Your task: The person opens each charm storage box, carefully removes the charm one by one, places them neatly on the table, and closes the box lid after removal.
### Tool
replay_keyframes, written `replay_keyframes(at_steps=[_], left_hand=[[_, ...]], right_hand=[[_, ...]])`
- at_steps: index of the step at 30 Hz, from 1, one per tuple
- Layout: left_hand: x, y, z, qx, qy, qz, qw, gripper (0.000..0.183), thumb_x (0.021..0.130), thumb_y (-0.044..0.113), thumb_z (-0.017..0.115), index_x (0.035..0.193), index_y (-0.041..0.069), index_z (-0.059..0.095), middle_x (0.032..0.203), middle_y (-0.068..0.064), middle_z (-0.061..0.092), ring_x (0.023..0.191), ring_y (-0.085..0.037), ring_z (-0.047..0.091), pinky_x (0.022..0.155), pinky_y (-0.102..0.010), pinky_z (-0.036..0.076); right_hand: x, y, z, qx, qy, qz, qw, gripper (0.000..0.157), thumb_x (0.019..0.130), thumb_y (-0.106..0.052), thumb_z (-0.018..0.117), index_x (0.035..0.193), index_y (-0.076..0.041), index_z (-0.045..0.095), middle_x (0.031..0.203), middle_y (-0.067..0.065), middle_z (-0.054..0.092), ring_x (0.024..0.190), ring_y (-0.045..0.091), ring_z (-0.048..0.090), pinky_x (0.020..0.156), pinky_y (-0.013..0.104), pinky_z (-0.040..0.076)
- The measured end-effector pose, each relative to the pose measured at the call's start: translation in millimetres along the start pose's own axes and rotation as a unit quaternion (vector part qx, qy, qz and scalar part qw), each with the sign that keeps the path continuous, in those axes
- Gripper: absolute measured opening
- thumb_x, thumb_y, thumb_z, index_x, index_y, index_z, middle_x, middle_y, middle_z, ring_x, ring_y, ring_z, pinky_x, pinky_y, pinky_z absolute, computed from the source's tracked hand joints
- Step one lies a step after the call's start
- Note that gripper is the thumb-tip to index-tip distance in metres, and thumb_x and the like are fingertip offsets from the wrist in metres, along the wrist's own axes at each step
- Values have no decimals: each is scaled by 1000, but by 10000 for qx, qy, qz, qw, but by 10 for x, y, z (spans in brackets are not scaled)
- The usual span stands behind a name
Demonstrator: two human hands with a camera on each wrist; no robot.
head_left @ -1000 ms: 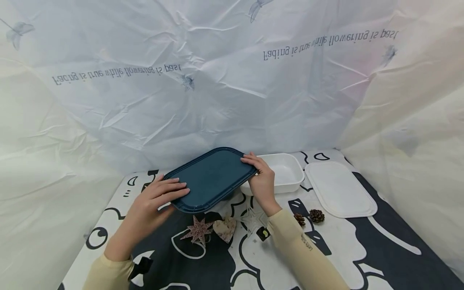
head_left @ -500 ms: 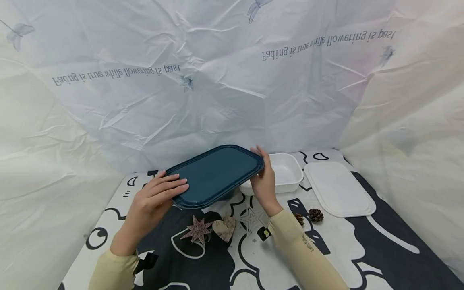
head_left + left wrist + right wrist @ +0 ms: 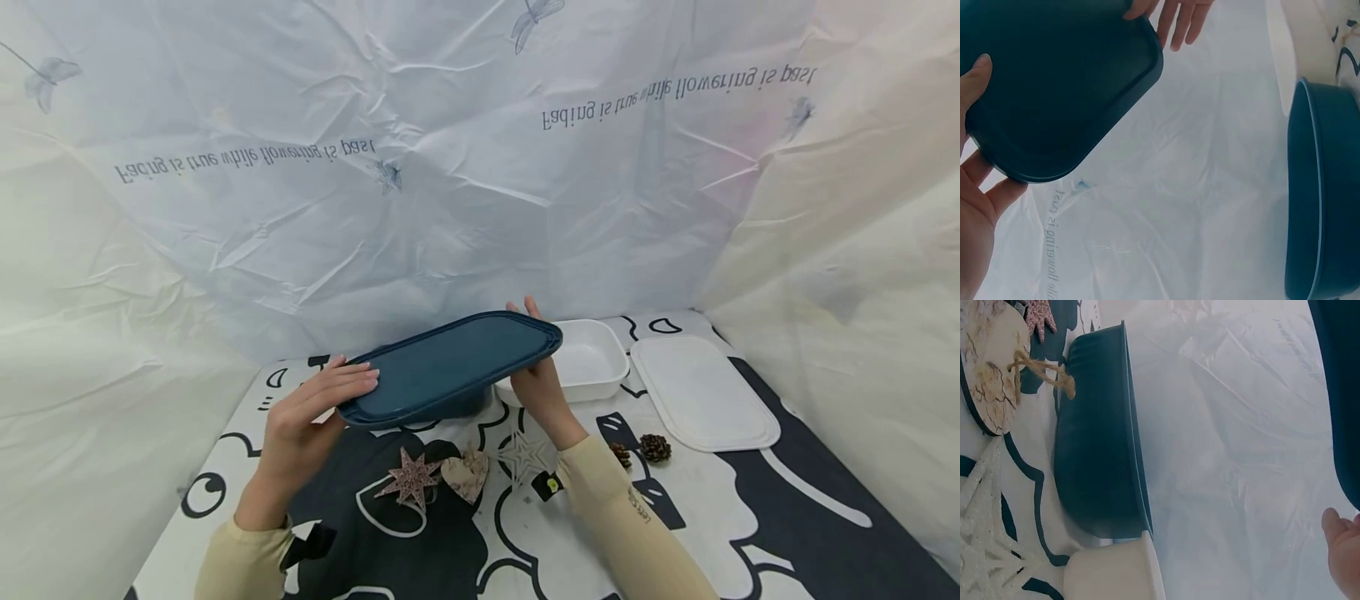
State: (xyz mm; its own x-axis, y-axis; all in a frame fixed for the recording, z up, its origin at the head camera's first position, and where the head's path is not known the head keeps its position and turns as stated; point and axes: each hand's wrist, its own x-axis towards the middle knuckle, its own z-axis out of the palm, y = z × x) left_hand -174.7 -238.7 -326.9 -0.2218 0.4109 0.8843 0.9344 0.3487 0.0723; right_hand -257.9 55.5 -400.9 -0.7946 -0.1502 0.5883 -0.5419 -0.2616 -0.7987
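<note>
A dark blue lid [image 3: 450,362] is held up in both hands, tilted with its right end higher. My left hand [image 3: 296,433] grips its left end, fingers over the top. At the right end my right hand [image 3: 543,396] holds the edge; in the left wrist view its thumb lies on the lid's underside and its other fingers stretch past the rim. Beneath the lid stands a matching dark blue box [image 3: 1097,437], mostly hidden in the head view. In the left wrist view the lid [image 3: 1066,81] is well apart from the blue box's open rim [image 3: 1316,187].
Right of the blue box stands an open white box [image 3: 596,362], with a white lid [image 3: 705,396] flat beside it. In front lie a pink glittery star [image 3: 411,477], a heart ornament [image 3: 467,473], a white star [image 3: 521,454] and two pinecones [image 3: 655,447]. White sheeting [image 3: 450,167] hangs behind.
The lid has shifted right and turned flatter to view, its right end swinging outward. My right hand's grip has slid from over the top edge to under and behind it. The left hand moved slightly.
</note>
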Motion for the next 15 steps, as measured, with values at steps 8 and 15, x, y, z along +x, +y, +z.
replay_keyframes(at_steps=[8,15], left_hand=[[17,-41,4,-795,824,-707,9909,25,100,8,63,112,-13,68,111,-11,74,82,-4,61,64,-12,43],[-18,-146,46,-306,1487,-1963,9687,25,98,-12,54,123,-14,59,104,7,65,76,0,59,66,-14,47]], right_hand=[[-44,-7,91,-325,41,-524,9981,73,111,-9,39,163,-28,-8,168,9,15,152,24,21,118,29,30],[-40,34,156,-1025,478,-573,9919,66,109,-4,41,164,-17,8,158,16,32,142,31,41,114,35,39]])
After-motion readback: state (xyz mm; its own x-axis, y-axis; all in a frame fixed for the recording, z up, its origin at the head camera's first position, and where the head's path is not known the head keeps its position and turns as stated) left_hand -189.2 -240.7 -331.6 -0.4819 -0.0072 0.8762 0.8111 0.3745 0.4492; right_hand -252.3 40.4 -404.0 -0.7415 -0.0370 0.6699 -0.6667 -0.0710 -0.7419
